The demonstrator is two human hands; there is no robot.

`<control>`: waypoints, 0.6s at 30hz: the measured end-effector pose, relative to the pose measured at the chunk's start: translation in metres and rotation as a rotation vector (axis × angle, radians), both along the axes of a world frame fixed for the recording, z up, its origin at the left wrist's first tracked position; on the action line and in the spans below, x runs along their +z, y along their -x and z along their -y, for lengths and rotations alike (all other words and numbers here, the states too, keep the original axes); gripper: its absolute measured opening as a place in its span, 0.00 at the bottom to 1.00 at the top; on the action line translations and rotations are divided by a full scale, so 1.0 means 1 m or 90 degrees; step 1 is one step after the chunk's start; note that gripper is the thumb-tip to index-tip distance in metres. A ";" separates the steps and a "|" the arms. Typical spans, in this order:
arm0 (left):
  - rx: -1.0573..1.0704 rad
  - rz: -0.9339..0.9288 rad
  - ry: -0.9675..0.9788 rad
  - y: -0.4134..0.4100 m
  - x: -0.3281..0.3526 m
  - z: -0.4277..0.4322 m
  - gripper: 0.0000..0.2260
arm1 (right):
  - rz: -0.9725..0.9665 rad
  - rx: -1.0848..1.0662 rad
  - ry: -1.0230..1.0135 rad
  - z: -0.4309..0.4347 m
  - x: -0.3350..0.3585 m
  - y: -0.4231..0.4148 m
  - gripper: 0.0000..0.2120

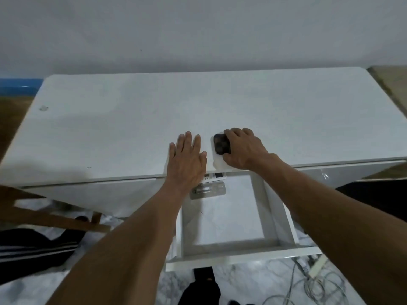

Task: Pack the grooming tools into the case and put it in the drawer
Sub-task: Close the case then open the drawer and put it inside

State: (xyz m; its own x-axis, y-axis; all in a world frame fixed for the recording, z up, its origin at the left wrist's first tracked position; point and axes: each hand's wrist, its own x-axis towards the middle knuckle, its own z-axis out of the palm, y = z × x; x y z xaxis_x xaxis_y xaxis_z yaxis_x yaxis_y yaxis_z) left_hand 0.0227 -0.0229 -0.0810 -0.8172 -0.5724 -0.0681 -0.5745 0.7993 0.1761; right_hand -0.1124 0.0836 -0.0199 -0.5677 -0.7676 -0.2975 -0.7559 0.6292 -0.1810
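As we lean over the table, our left hand (pixel 187 157) lies flat on the top near the front edge, palm down, fingers straight and slightly spread. Right hand (pixel 244 148) is just beside it, fingers curled over a dark rounded case (pixel 221 144); thumb hidden. We cannot tell whether the case is latched. No loose tools in sight.

Under the case is a pale flat piece (pixel 217 165) that reaches the edge of the table (pixel 132 128). What it is, unclear.

Directly below the right wrist the drawer (pixel 276 216) stands pulled well out, its floor mostly bare. At its back, half under the table lip, are a metal plate (pixel 208 190) and a white labelled item (pixel 214 176). Cables (pixel 308 285) trail on the floor to the right.

Our reading: packing looks finished, and moving the case down into the drawer comes next.

Risks:
- Case sits at the very edge, so a loose top-down grip could let it slip and drop.
- If unlatched, it may open mid-lift and spill.
- The pale piece may drag along and fall.
- Set too far back, the case would land on the plate.
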 end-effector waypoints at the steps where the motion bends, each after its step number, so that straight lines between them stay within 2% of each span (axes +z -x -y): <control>1: 0.003 -0.001 0.010 -0.001 -0.002 -0.001 0.26 | 0.006 -0.003 0.003 0.001 -0.001 0.000 0.31; 4: 0.020 -0.008 0.025 0.000 -0.005 -0.002 0.30 | 0.022 -0.008 0.010 0.004 -0.002 0.002 0.31; 9: 0.016 -0.013 0.017 -0.001 -0.007 -0.002 0.25 | 0.032 -0.029 0.015 0.000 -0.002 0.005 0.27; 18: 0.028 -0.003 -0.011 -0.004 -0.004 -0.013 0.26 | 0.042 -0.013 0.030 -0.043 0.005 -0.015 0.25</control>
State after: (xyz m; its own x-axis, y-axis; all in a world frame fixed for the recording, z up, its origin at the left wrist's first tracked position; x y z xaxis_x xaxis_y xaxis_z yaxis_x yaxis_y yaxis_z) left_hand 0.0270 -0.0100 -0.0849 -0.7913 -0.6069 -0.0747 -0.6086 0.7698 0.1922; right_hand -0.0974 0.1262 -0.0147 -0.5638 -0.7699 -0.2988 -0.7286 0.6341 -0.2590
